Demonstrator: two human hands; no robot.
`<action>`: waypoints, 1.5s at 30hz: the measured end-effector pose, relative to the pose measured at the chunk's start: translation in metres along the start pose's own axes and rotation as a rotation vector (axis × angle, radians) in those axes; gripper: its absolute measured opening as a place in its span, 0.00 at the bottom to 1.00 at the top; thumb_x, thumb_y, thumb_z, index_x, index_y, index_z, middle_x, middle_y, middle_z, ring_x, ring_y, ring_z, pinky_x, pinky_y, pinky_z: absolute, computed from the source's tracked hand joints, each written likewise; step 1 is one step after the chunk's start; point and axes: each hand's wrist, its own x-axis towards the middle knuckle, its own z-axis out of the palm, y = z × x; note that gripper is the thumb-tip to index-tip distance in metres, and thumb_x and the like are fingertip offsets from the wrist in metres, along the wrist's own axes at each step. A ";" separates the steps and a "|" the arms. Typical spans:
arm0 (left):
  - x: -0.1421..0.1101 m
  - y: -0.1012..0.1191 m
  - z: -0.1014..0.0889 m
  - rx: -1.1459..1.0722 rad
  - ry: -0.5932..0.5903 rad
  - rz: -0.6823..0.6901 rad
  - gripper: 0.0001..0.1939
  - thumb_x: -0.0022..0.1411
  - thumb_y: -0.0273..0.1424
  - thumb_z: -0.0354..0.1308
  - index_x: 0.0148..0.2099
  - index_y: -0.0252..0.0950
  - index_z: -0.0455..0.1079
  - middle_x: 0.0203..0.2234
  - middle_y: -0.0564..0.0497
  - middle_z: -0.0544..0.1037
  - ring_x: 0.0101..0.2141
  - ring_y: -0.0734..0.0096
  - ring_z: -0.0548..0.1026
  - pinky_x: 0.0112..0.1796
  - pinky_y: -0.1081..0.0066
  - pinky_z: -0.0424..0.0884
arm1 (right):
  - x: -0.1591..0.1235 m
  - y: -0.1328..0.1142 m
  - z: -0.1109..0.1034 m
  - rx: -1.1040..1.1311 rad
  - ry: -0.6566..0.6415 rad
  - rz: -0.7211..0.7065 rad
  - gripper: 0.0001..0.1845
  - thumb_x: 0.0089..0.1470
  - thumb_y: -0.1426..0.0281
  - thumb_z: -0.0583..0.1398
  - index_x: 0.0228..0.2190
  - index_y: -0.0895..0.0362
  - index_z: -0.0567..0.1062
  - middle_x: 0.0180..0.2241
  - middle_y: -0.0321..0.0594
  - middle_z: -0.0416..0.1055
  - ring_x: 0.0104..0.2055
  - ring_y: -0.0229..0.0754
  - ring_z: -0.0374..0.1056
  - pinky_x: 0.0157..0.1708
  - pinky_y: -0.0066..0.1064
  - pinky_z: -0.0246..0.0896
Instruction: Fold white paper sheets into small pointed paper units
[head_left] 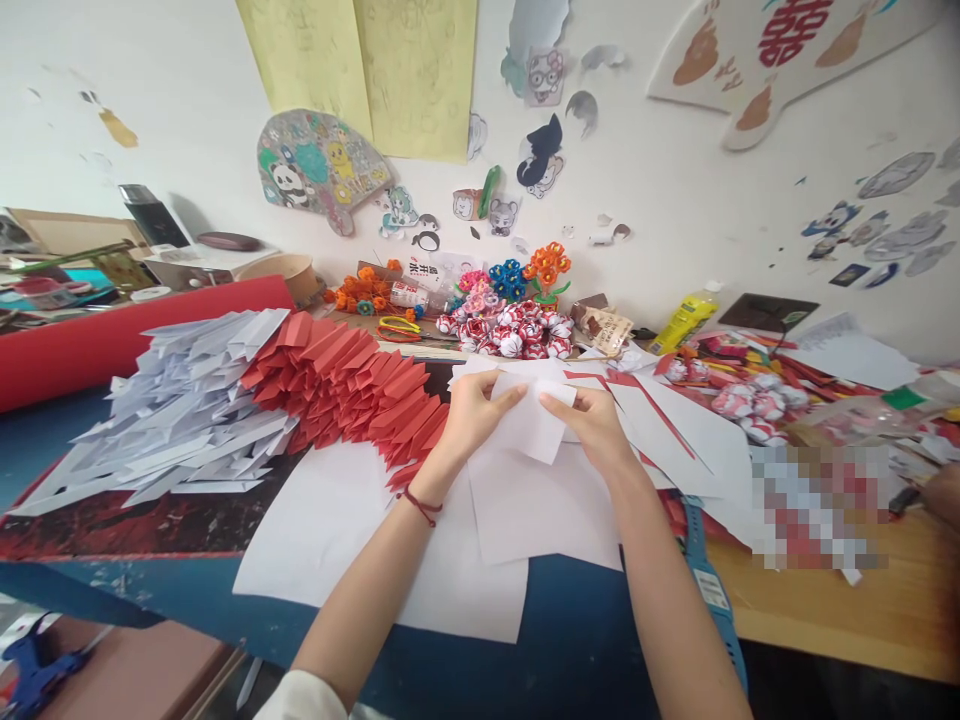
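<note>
A small white sheet of paper (531, 428) is held up between my two hands over the table. My left hand (476, 408) pinches its left edge, with the thumb lying on the front. On the other side, my right hand (592, 420) grips the upper right part with thumb and fingers. Larger white sheets (540, 510) lie flat beneath both hands. To the left of my left hand stretches a dense row of folded red paper pieces (352, 385). Beyond that is a heap of folded white paper pieces (195, 410).
A red roll (135, 335) lies behind the white heap. Paper flowers (517, 325), yellow-handled scissors (399, 328) and a yellow bottle (684, 318) sit along the wall. Red and white scraps crowd the right side. A blue watch strap (705, 560) is beside my right forearm.
</note>
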 end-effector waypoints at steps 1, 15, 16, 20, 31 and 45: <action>0.000 0.000 0.000 0.000 -0.003 -0.001 0.20 0.56 0.45 0.58 0.30 0.30 0.73 0.22 0.53 0.70 0.24 0.76 0.64 0.25 0.77 0.58 | 0.000 0.000 0.000 -0.003 -0.003 0.013 0.18 0.43 0.59 0.69 0.32 0.59 0.81 0.30 0.42 0.78 0.31 0.46 0.73 0.29 0.32 0.66; -0.001 0.000 0.004 0.096 0.065 0.037 0.25 0.57 0.48 0.56 0.20 0.32 0.59 0.17 0.56 0.53 0.22 0.80 0.51 0.22 0.76 0.48 | 0.000 0.004 0.005 0.161 0.008 0.030 0.16 0.44 0.60 0.69 0.30 0.60 0.81 0.28 0.43 0.78 0.29 0.45 0.73 0.29 0.33 0.67; -0.001 -0.001 0.004 0.091 0.067 0.034 0.25 0.57 0.48 0.56 0.20 0.32 0.60 0.17 0.56 0.54 0.22 0.80 0.51 0.22 0.76 0.48 | 0.000 0.004 0.006 0.162 0.019 0.025 0.16 0.44 0.60 0.69 0.30 0.60 0.81 0.28 0.43 0.78 0.28 0.46 0.73 0.29 0.33 0.67; -0.001 -0.001 0.003 0.064 0.077 0.022 0.24 0.58 0.47 0.55 0.21 0.32 0.62 0.18 0.56 0.56 0.22 0.79 0.52 0.22 0.76 0.47 | 0.000 0.005 0.007 0.157 0.053 0.012 0.17 0.44 0.58 0.69 0.28 0.60 0.81 0.27 0.43 0.78 0.28 0.46 0.73 0.26 0.32 0.66; 0.001 -0.001 0.002 -0.007 0.111 -0.010 0.23 0.54 0.48 0.59 0.24 0.32 0.69 0.18 0.54 0.65 0.22 0.77 0.61 0.22 0.77 0.54 | -0.001 0.006 0.004 0.065 0.010 0.009 0.16 0.45 0.57 0.68 0.28 0.59 0.81 0.27 0.40 0.77 0.29 0.45 0.72 0.28 0.32 0.66; 0.001 -0.002 0.001 -0.036 0.097 -0.020 0.23 0.54 0.49 0.59 0.25 0.31 0.71 0.17 0.53 0.67 0.22 0.75 0.64 0.21 0.76 0.56 | 0.000 0.002 0.006 0.221 0.012 0.063 0.21 0.41 0.54 0.69 0.31 0.58 0.81 0.30 0.44 0.79 0.33 0.50 0.74 0.33 0.37 0.68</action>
